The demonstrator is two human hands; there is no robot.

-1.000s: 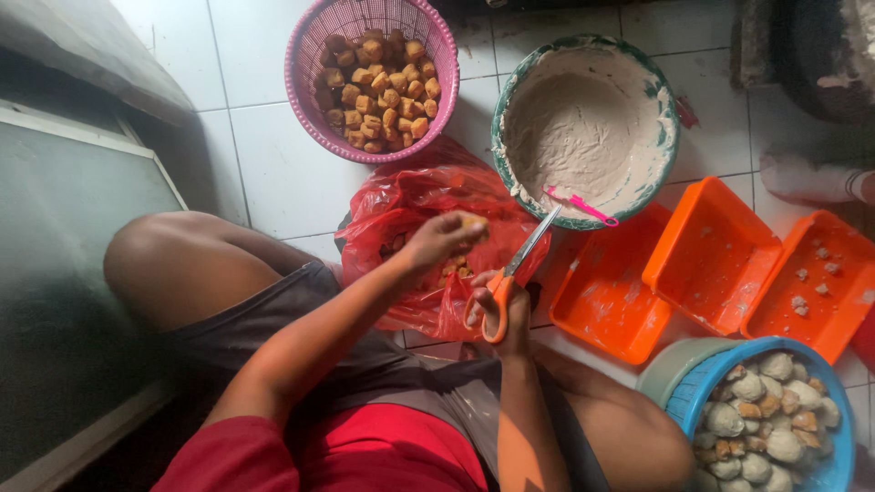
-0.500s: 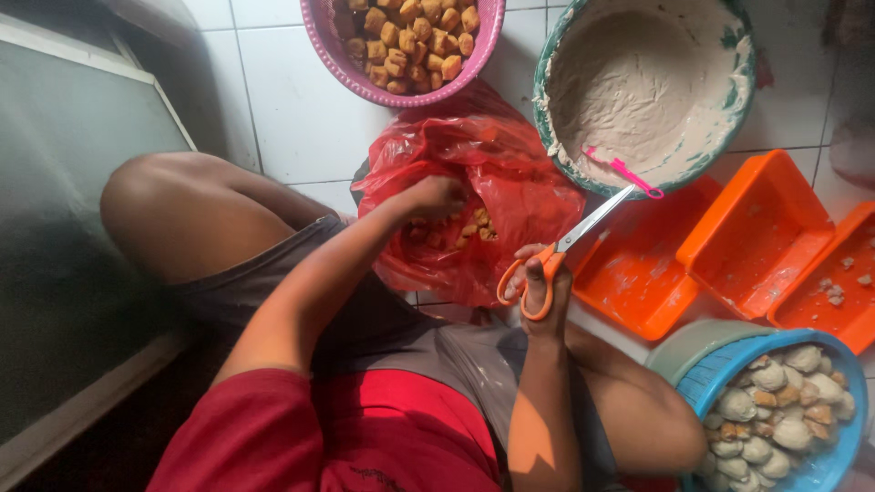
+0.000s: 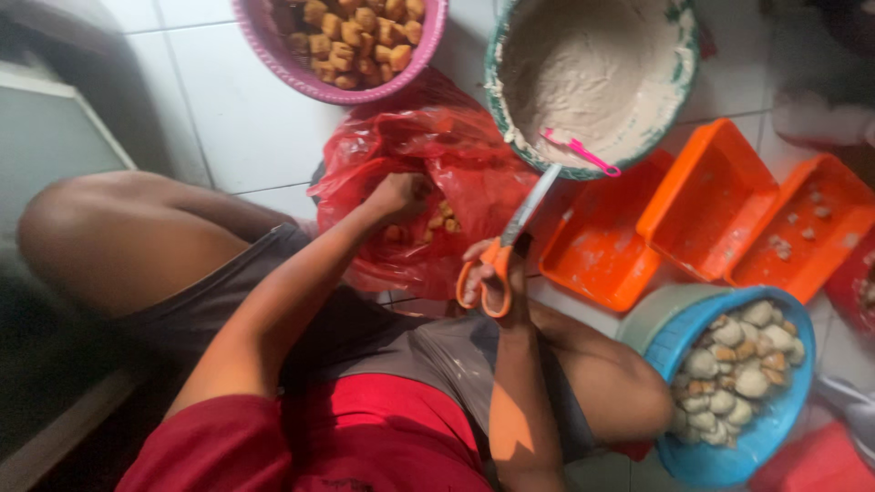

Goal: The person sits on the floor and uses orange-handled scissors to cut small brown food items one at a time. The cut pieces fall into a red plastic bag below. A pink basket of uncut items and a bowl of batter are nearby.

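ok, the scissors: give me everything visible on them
The scissors have orange plastic loop handles and pale metal blades. The right hand holds them by the handles, fingers through the loops, above the person's lap. The blades look closed or nearly so and point up and away towards the batter bowl, the tip close to its rim by a pink utensil. They cross the edge of the red plastic bag; contact there is unclear.

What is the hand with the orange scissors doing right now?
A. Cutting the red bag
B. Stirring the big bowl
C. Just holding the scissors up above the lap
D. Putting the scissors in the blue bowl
C: the right hand grips the orange-handled scissors above the lap, with the blades pointing up toward the batter bowl and nothing between them.
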